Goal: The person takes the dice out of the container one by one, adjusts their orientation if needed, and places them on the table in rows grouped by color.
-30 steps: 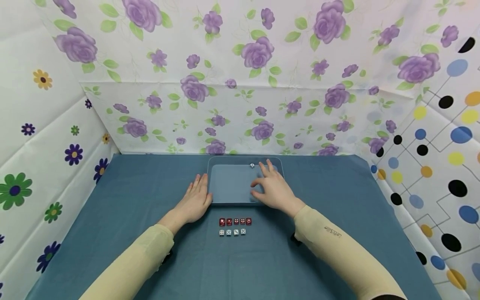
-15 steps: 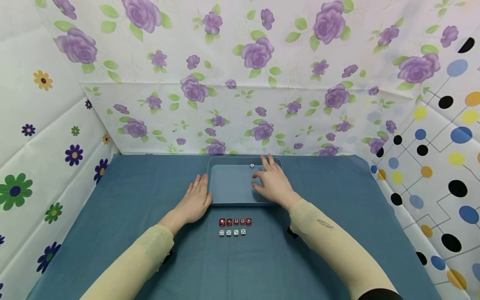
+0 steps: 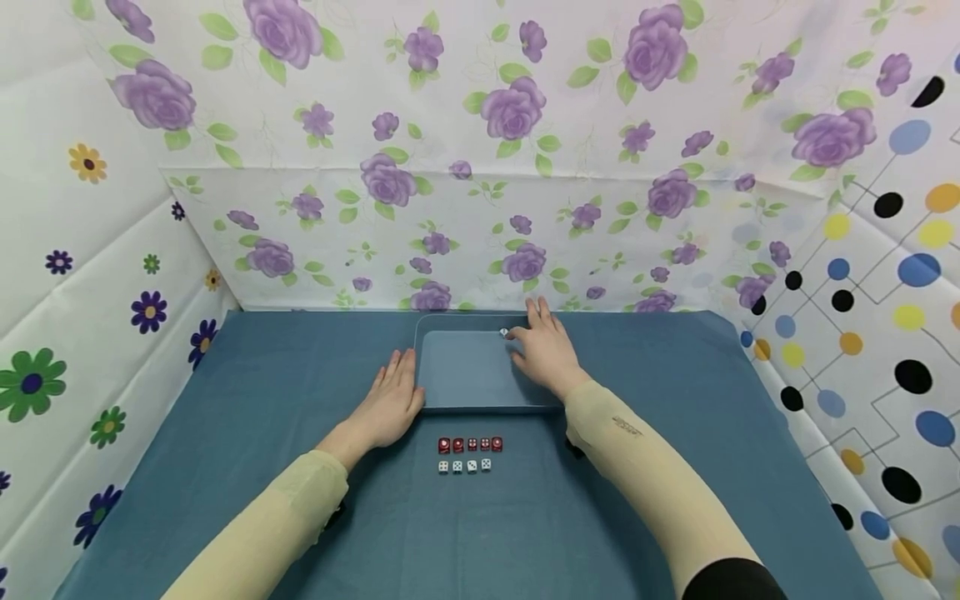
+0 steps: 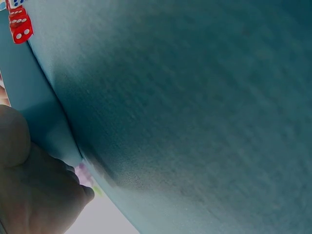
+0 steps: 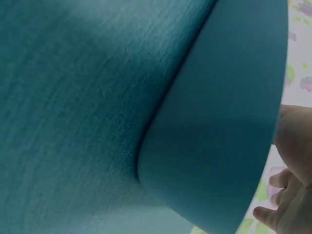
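Note:
A shallow blue-grey tray [image 3: 465, 367] lies on the blue cloth. My left hand [image 3: 386, 408] rests along its left edge with the fingers straight, the thumb side touching the tray. Over the tray's right part is my right hand [image 3: 547, 350], its index fingertip beside a small white die [image 3: 504, 332] near the back wall. The thumb stays apart from the index finger, and the other fingers stretch toward the back rim. Whether the fingertip touches the die is too small to tell. In the right wrist view, the tray's outer wall [image 5: 209, 126] hides part of this hand.
In front of the tray, a row of several red dice [image 3: 472, 444] lies above a row of several white dice [image 3: 472, 467]. Red dice [image 4: 20, 27] also show at the left wrist view's corner. A flowered cloth wall [image 3: 465, 233] stands behind the table.
My right hand has shifted left and farther back in the tray, bringing its index fingertip to the white die. The left hand and the dice rows have stayed put.

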`<state>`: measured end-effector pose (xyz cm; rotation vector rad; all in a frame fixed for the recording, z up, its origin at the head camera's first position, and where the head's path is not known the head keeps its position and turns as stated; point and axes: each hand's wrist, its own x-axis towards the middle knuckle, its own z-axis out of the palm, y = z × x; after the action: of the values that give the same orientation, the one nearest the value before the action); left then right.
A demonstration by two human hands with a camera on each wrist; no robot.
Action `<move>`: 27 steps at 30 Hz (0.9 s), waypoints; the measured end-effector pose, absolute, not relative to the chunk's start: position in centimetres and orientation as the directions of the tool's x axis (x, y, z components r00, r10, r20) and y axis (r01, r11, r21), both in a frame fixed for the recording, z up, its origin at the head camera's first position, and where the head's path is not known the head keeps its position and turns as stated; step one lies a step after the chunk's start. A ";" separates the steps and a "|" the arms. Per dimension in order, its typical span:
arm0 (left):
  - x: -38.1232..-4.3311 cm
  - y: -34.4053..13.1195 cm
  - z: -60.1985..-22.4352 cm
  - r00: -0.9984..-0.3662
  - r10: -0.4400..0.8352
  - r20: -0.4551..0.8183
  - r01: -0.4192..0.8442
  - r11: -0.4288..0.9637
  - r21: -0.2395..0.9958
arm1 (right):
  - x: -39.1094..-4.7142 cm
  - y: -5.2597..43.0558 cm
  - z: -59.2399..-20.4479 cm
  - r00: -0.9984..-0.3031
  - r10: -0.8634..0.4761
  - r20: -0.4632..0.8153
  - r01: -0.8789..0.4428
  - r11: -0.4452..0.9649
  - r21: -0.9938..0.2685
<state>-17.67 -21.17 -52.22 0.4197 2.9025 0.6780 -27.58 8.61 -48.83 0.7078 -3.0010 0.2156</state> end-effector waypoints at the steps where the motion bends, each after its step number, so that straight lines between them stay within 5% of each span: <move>1: -17.6 -21.1 -52.1 -0.953 0.298 -0.063 0.238 0.858 0.455 | -27.7 8.6 -48.9 -0.894 -0.440 0.080 -0.447 0.886 -0.118; 27: -17.9 -21.3 -52.8 -0.954 0.295 -0.053 0.243 0.867 0.435 | -30.3 7.6 -50.1 -0.916 -0.402 -0.014 -0.402 0.916 -0.009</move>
<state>-17.93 -21.32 -52.76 0.4224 2.9210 0.6579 -30.28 7.63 -50.15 0.6479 -3.0898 0.0100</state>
